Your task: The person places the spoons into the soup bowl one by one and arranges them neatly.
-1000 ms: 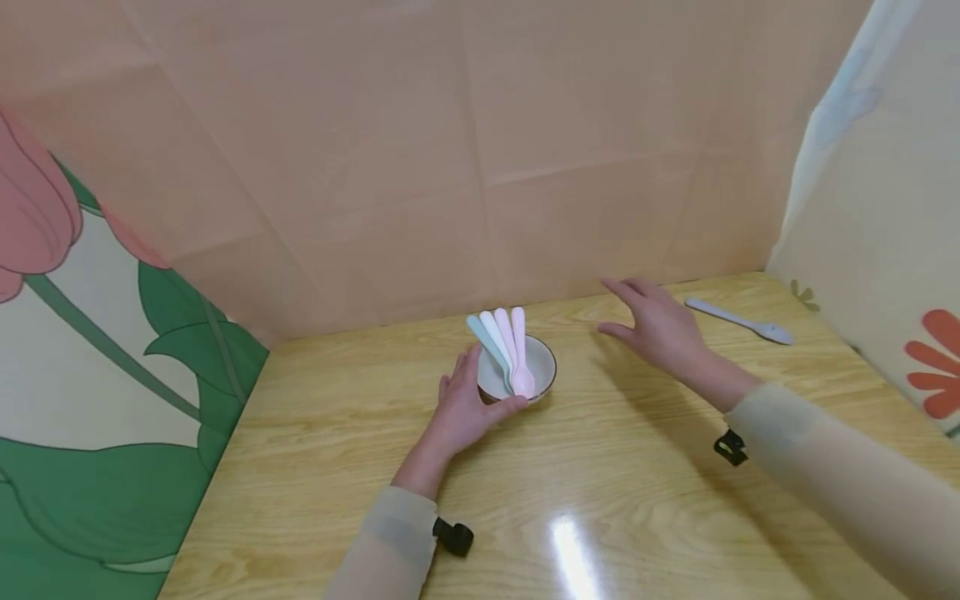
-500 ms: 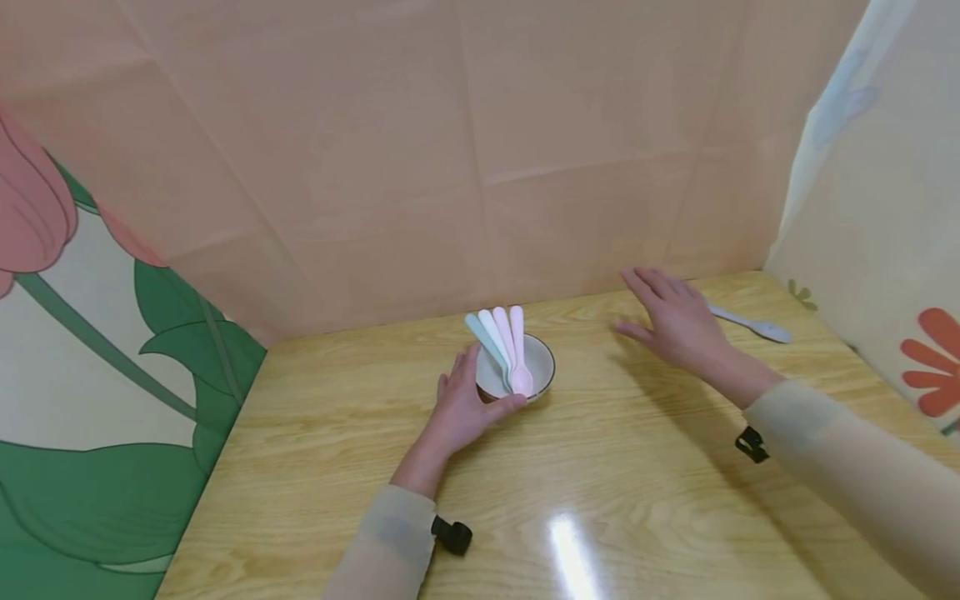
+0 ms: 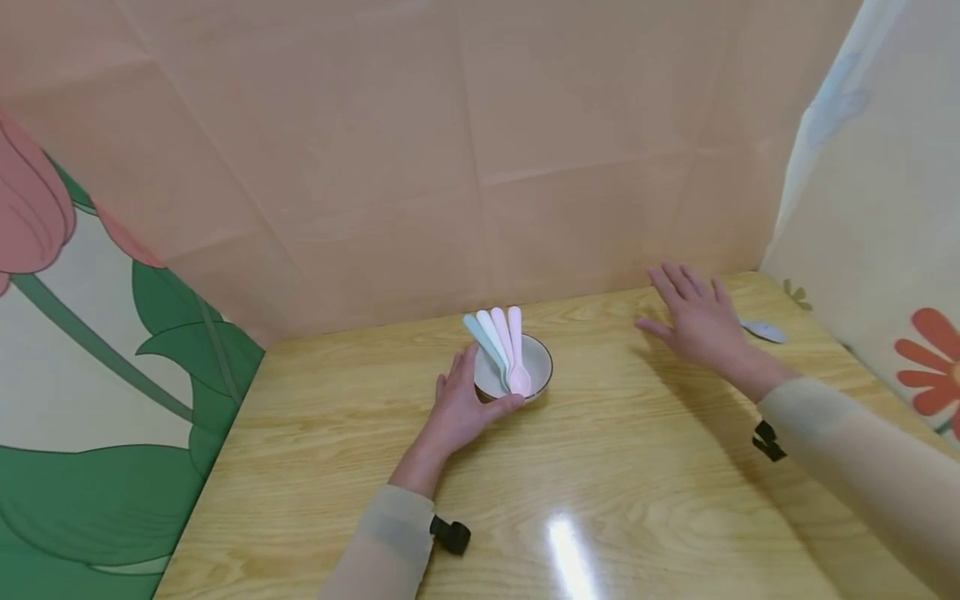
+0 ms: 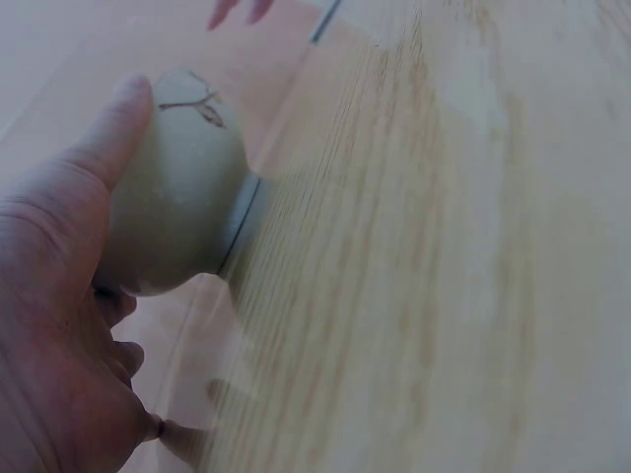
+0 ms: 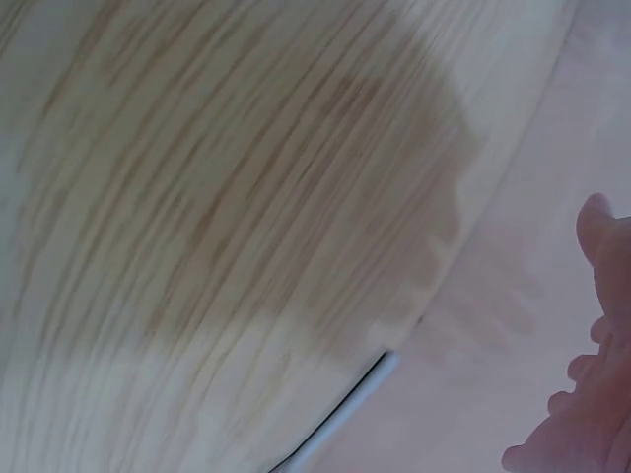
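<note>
In the head view, a white bowl with a dark rim stands on the table, and my left hand grips its left side, thumb at the near rim. Several spoons lean in it: a pale teal spoon, a white one beside it and pink ones at the right. The left wrist view shows the bowl's outside with a brown sprig pattern. My right hand, fingers spread and holding nothing, hovers over a grey-blue spoon, hiding its handle in the head view. That handle shows in the right wrist view.
The wooden table meets a peach cloth backdrop along its back edge. A flower-printed panel stands at the right, and a panel with green leaves at the left.
My right hand has moved right, its fingers spreading, and now covers most of the grey-blue spoon in the head view. The left hand and bowl have stayed in place.
</note>
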A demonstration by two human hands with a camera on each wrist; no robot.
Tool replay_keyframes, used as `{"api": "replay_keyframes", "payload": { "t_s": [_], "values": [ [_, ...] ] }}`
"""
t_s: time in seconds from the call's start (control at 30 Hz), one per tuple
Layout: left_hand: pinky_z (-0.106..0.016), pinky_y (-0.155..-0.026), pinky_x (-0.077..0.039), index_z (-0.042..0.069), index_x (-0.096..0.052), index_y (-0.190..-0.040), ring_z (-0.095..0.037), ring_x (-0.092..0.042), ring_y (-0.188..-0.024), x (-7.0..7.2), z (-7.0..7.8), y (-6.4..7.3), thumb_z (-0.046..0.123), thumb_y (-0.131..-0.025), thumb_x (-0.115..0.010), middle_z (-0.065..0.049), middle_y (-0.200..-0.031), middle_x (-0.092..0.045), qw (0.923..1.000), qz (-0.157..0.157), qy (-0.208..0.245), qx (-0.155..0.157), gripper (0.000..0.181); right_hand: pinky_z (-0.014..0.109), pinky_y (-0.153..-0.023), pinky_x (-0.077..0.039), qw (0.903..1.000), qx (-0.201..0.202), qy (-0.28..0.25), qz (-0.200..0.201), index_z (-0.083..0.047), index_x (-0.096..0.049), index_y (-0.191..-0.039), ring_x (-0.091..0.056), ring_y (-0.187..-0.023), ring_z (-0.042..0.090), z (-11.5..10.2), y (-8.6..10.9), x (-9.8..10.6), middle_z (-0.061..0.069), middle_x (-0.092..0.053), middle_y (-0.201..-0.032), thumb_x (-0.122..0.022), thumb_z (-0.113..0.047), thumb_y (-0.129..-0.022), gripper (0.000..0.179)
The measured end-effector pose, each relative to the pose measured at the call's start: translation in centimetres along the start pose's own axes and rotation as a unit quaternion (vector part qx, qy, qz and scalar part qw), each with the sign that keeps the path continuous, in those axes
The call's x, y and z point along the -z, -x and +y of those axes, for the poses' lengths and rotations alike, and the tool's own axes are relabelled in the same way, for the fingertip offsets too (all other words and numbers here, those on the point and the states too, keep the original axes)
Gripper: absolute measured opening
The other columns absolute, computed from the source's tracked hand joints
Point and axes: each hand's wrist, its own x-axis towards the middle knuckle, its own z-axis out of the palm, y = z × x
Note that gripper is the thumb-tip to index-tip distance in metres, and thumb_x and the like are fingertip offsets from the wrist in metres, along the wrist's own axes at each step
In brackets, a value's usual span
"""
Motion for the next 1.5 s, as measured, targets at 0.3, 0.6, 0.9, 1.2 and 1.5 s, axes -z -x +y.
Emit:
{"api": "replay_keyframes", "payload": {
  "t_s": [0.3, 0.6, 0.9, 1.2, 1.5],
  "values": [
    [-0.069, -0.131, -0.006, 0.024, -0.023, -0.175, -0.029, -0.020, -0.168, 0.1, 0.0, -0.1, 0.067, -0.089, -0.086, -0.005, -0.170, -0.045, 1.0000, 0.003, 0.001, 0.000, 0.115, 0.084, -0.122, -0.002, 0.9995, -0.028, -0.011, -0.013, -0.009, -0.007, -0.178, -0.011, -0.163, 0.057, 3.0, 0.0, -0.1, 0.032, -0.014, -0.178, -0.060, -0.049, -0.114, 0.093],
    [-0.069, -0.131, -0.005, 0.022, -0.022, -0.175, -0.038, -0.014, -0.169, 0.0, 0.2, 0.0, 0.066, -0.089, -0.086, -0.008, -0.174, -0.040, 1.0000, -0.001, 0.001, -0.003, 0.117, 0.085, -0.121, 0.002, 0.9972, -0.066, -0.011, -0.032, -0.005, -0.007, -0.177, -0.010, -0.161, 0.059, 5.9, 1.1, -0.3, 0.033, -0.010, -0.178, -0.055, -0.053, -0.115, 0.092],
    [-0.068, -0.131, -0.004, 0.022, -0.022, -0.175, -0.038, -0.014, -0.169, -0.1, 0.2, -0.1, 0.065, -0.089, -0.087, -0.008, -0.174, -0.040, 1.0000, 0.001, -0.001, 0.001, 0.116, 0.088, -0.117, 0.001, 0.9941, -0.090, -0.013, -0.059, -0.007, -0.003, -0.177, -0.010, -0.158, 0.064, 7.7, 1.6, -0.5, 0.034, -0.007, -0.178, -0.046, -0.062, -0.115, 0.093],
    [-0.067, -0.132, -0.004, 0.022, -0.021, -0.176, -0.037, -0.013, -0.169, 0.0, 0.2, -0.2, 0.066, -0.089, -0.087, -0.008, -0.175, -0.039, 1.0000, 0.000, -0.003, 0.004, 0.117, 0.089, -0.116, -0.003, 0.9896, -0.103, -0.010, -0.100, -0.005, 0.002, -0.176, -0.008, -0.156, 0.066, 8.9, 2.1, -0.4, 0.039, -0.006, -0.175, -0.041, -0.063, -0.115, 0.094],
    [-0.067, -0.132, -0.004, 0.023, -0.020, -0.176, -0.037, -0.012, -0.169, 0.0, 0.1, 0.1, 0.067, -0.089, -0.086, -0.008, -0.176, -0.037, 1.0000, -0.001, -0.003, 0.007, 0.118, 0.088, -0.116, -0.009, 0.9878, -0.105, -0.010, -0.115, 0.004, -0.015, -0.173, -0.020, -0.152, 0.066, 9.0, 2.4, -0.6, 0.045, -0.020, -0.167, -0.044, -0.059, -0.116, 0.089]
  ]
}}
